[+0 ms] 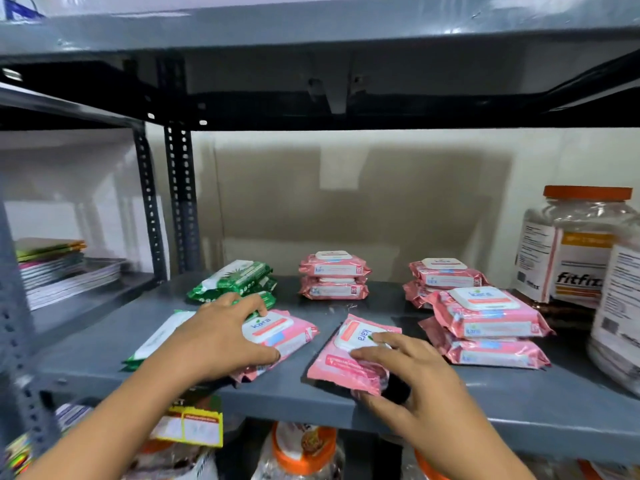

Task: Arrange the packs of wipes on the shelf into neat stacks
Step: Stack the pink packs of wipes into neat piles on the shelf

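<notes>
1. Grey metal shelf (346,400) spans the view under both hands and carries all the packs of wipes.
2. Clear jars with an orange lid (575,244) stand well to the right of the right hand, at the shelf's end.
3. Two front pink stacked packs (488,323) lie just right of the right hand, one on the other; behind them sits the rear right pink stack (446,275).
4. Beyond both hands, near the back wall, is the middle pink stack (334,275), two packs high.
5. Green packs (235,278) are piled loosely just beyond the left hand.
6. A white-and-green pack (156,337) lies flat, partly under the left wrist.
7. The left hand (221,337) lies spread on a pink pack (280,334), fingertips at its white lid.
8. The right hand (412,372) grips the tilted pink pack (349,355) near the shelf's front edge, fingers on top and thumb at its near edge.
</notes>
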Demonstrator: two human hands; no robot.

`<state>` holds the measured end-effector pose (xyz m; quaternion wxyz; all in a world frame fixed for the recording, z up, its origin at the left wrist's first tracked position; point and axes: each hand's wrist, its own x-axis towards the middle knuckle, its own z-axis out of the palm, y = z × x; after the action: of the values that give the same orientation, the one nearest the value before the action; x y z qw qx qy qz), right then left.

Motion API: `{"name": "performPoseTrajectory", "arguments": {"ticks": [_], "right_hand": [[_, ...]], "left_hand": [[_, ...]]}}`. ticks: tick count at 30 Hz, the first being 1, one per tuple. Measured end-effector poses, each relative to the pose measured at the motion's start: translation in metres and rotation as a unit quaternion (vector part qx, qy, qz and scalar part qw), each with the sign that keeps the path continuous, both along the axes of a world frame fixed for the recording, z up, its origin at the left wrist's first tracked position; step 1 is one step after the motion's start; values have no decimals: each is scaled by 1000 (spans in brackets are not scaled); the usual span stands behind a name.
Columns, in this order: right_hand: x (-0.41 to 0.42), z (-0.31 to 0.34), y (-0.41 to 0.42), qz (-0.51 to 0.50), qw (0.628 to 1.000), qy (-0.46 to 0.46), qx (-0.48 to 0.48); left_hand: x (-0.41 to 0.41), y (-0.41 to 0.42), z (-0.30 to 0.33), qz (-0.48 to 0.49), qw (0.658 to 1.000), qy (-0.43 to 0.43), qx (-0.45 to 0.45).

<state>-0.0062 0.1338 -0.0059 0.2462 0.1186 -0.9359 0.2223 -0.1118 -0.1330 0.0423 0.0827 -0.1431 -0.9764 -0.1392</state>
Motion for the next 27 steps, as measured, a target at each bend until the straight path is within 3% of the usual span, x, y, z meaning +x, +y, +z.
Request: {"name": "performPoseTrajectory", "arguments": {"ticks": [4,8,14,16,18,19,21,23,25,27], "right_hand": [[-5,5,-37,-72,996,30,51],[-15,20,-77,-121,988,-46,81],[-38,28,-90,-124,981,-90,120],[-39,34,-72,-95,986,-98,95],[-44,39,-53,-49,995,-82,-17],[-49,41,-42,-42,993,-60,-91],[-60,49,-21,-63,980,-59,-179],[-61,52,-12,-76,965,-145,-203],[-55,48,-10,-91,961,-181,-188],[-43,44,-12,-114,966,-156,-171]], "left_hand": [[-3,-22,0,21,1000,1,17],[-1,-27,-1,38,999,-1,29],[9,-19,3,86,996,-24,11],[20,-8,4,94,990,109,12],[43,7,5,42,952,250,171],[56,14,5,21,934,253,251],[68,29,8,7,944,142,297],[66,41,4,-5,971,26,238],[58,47,-1,-12,975,-28,221],[48,51,-4,-21,972,-45,231]]}}
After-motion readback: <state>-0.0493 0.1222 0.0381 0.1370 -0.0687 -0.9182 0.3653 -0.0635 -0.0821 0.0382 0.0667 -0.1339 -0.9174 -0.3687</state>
